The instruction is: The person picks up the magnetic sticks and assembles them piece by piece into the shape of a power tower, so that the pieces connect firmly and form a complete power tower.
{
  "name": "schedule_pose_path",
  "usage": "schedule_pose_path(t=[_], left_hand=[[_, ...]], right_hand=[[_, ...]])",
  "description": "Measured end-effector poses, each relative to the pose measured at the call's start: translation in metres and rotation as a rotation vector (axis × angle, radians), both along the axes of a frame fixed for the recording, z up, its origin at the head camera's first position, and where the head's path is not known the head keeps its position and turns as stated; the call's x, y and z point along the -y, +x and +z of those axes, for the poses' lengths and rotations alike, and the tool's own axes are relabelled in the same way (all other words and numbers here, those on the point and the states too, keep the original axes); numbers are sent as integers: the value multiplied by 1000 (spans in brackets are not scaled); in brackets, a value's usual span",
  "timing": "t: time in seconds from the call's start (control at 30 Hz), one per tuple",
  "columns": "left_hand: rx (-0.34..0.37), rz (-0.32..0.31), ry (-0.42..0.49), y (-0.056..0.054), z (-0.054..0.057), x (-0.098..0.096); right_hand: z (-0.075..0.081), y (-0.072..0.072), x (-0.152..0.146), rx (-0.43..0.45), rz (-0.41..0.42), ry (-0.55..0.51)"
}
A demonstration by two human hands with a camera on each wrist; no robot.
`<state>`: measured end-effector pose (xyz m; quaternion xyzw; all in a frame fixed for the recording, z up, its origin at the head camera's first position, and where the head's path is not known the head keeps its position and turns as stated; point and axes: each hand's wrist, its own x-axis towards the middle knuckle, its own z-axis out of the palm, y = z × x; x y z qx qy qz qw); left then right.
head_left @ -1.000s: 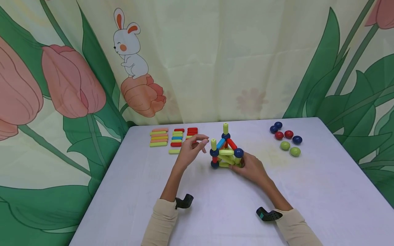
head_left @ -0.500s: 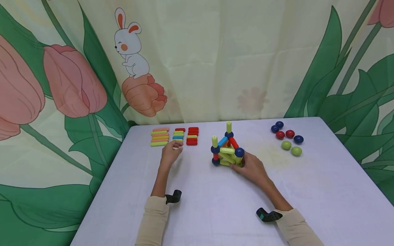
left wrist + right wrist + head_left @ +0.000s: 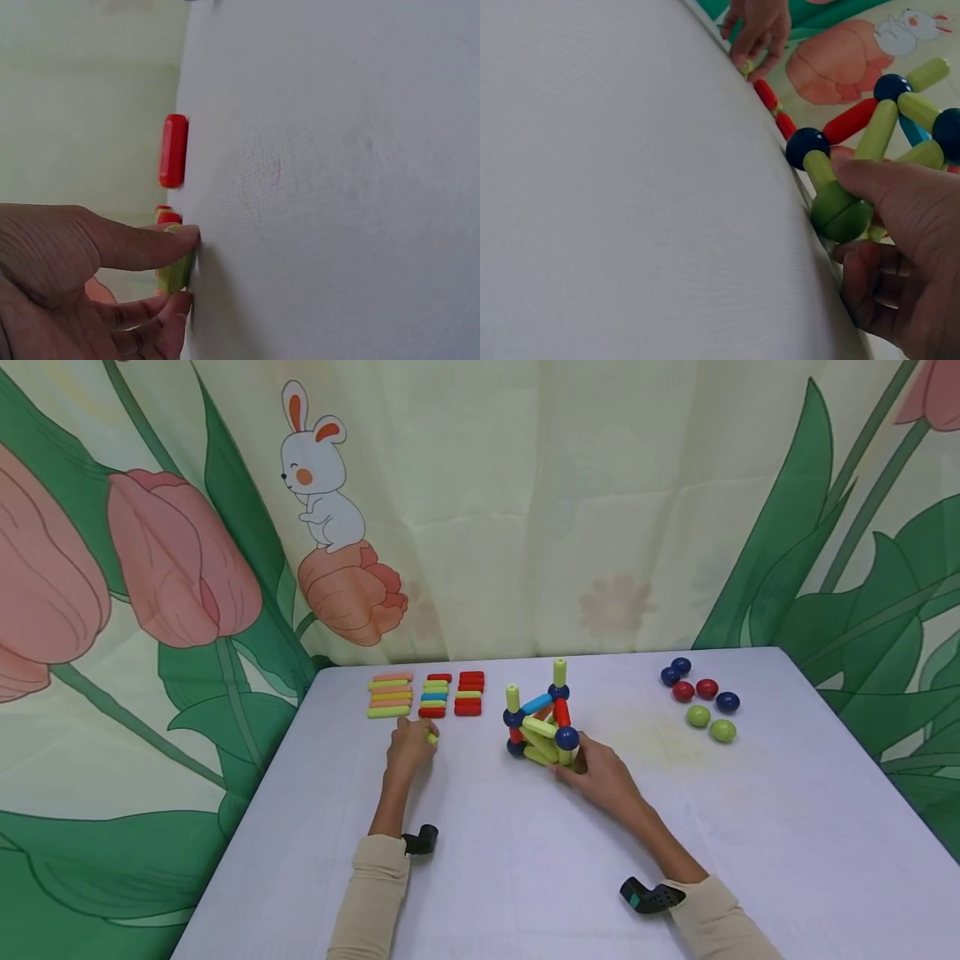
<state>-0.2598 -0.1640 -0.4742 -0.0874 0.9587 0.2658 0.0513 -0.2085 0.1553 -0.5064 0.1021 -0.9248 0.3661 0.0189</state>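
In the head view my left hand (image 3: 409,747) is at the near end of the middle column of sticks. Its thumb and fingers pinch a short yellow-green magnetic stick (image 3: 174,274), low at the table surface in the left wrist view. My right hand (image 3: 603,777) grips the near right lower corner of a frame built of magnetic sticks and balls (image 3: 540,727). There, thumb and fingers hold a green ball (image 3: 841,211), seen in the right wrist view. Dark blue balls join the frame's other visible corners, and two yellow-green sticks stand upright on top. The fingers hide part of its base.
Sticks lie in columns at the back left: long ones (image 3: 388,712), mixed short ones (image 3: 435,697) and mostly red ones (image 3: 468,700). Loose blue, red (image 3: 707,689) and green balls (image 3: 723,731) sit at the back right. A printed curtain (image 3: 495,510) hangs behind the table.
My left hand has moved left from beside the frame to the sticks and now pinches a yellow-green one. The right hand has turned the frame and shifted it slightly left.
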Motion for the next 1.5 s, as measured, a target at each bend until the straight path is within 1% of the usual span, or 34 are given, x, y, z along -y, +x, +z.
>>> schedule_pose_path(t=[0.07,0.2,0.27,0.33,0.4,0.43,0.53,0.6,0.67,0.7,0.77,0.83,0.87,0.9,0.93,1.0,1.07,1.13,1.17,1.23,1.27,1.33,1.4,1.5], left_hand=[[18,-4,11,0,2,-2],[63,-8,60,1,6,-11],[66,-37,50,2,8,-18],[66,-94,23,4,10,-26],[79,-193,-18,8,14,-35],[98,-247,-30,10,17,-40],[186,-429,-15,19,26,-53],[249,-552,19,25,31,-61],[295,-659,77,32,37,-66],[305,-711,107,35,40,-68],[304,-809,204,41,47,-70],[267,-893,334,47,54,-72],[235,-927,413,49,58,-74],[194,-947,487,50,63,-75],[151,-950,555,51,66,-77],[45,-918,660,52,72,-83],[-71,-840,721,52,74,-90],[-173,-744,750,52,73,-99],[-229,-705,759,52,72,-103],[-342,-650,752,52,69,-113],[-395,-636,735,53,67,-118],[-476,-622,689,53,64,-126],[-525,-620,626,54,60,-132],[-526,-611,581,56,53,-137]], right_hand=[[1,-1,-3,29,52,-1],[7,-2,-9,64,166,3],[9,-3,-12,70,209,9],[11,-3,-14,78,242,10],[12,-4,-14,93,267,-5],[13,-5,-14,105,280,-18],[14,-5,-14,148,317,-70],[15,-5,-13,171,328,-96],[15,-4,-12,189,330,-118],[14,-4,-11,190,330,-120],[13,-3,-11,192,332,-123],[12,-2,-11,192,336,-126],[12,-2,-11,186,339,-127],[12,-1,-11,178,345,-125],[11,-1,-11,171,350,-128],[11,-1,-12,164,351,-138],[10,-1,-13,153,365,-141],[10,-1,-14,160,373,-141],[10,0,-14,163,374,-140],[9,0,-15,163,379,-141],[9,0,-15,161,377,-139],[8,0,-14,150,371,-135],[7,0,-14,137,369,-128],[6,1,-14,131,364,-116]])
